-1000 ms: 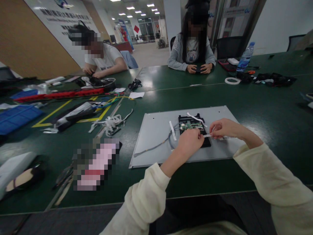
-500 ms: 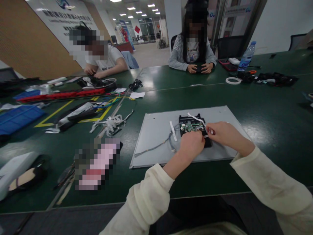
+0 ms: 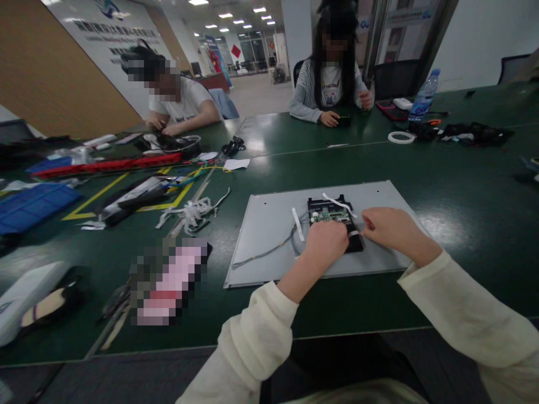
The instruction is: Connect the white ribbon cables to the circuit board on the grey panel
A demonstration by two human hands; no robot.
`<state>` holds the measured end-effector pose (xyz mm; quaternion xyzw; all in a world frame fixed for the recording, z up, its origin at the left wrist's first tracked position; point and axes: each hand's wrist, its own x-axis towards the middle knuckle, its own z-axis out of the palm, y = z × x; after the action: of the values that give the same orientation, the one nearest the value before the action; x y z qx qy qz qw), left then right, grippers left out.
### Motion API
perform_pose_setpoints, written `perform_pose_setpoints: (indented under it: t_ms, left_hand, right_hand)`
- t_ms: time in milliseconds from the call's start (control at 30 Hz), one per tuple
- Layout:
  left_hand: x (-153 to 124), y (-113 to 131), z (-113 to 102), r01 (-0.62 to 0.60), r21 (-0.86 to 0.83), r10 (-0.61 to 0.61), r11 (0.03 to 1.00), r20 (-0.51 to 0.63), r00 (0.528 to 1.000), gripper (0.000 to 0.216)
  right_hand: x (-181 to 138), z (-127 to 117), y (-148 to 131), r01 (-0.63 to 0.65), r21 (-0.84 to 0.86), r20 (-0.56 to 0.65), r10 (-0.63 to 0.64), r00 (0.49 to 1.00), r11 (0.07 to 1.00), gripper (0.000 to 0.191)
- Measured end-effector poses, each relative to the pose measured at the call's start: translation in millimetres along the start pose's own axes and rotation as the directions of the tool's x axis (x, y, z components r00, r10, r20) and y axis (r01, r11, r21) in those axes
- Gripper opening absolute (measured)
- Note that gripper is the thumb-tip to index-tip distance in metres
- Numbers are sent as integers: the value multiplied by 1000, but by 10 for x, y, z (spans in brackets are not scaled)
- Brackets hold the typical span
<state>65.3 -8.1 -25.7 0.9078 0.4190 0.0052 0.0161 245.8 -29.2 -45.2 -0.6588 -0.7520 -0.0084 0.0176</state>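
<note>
A black plastic case (image 3: pixel 352 242) with a green circuit board (image 3: pixel 332 215) lies on a pale grey panel (image 3: pixel 261 235). My left hand (image 3: pixel 327 242) is closed over the near part of the board, fingers curled down, and hides what its fingertips grip. Just right of the case, my right hand (image 3: pixel 391 231) has its fingers pinched together beside a short pale strip (image 3: pixel 354 232) on the case; whatever they hold is hidden. One white tape strip (image 3: pixel 339 203) lies across the case's far side, another white strip (image 3: pixel 298 224) left of it. A grey cable (image 3: pixel 261 257) runs leftward over the panel.
Left of the panel are a tangle of white strips (image 3: pixel 193 214) and a blurred phone (image 3: pixel 174 283). Farther left sit a blue tray (image 3: pixel 36 206) and red bar (image 3: pixel 105 165). A tape roll (image 3: pixel 401 137) and bottle (image 3: pixel 425 95) stand beyond. Two people sit across the green table (image 3: pixel 286 160).
My right hand has shifted slightly right, away from the case. The left hand has moved a little left. Across the table, one person has lifted a hand off a dark object.
</note>
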Motion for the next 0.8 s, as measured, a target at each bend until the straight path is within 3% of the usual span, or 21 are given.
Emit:
perform_pose_setpoints:
  t_ms: [200, 500, 800]
  left_hand:
    - [-47, 6, -67, 8, 24, -8, 1000, 28, 1000, 23]
    - [-39, -12, -57, 10, 31, -12, 999, 46, 999, 23]
    - [-20, -150, 17, -15, 64, 13, 998, 31, 999, 25]
  right_hand:
    - [-4, 21, 102, -34, -5, -20, 33, 999, 999, 11]
    - [10, 25, 1, 70, 26, -90, -67, 994, 997, 11]
    - [4, 45, 150, 21, 0, -78, -21, 997, 1000, 9]
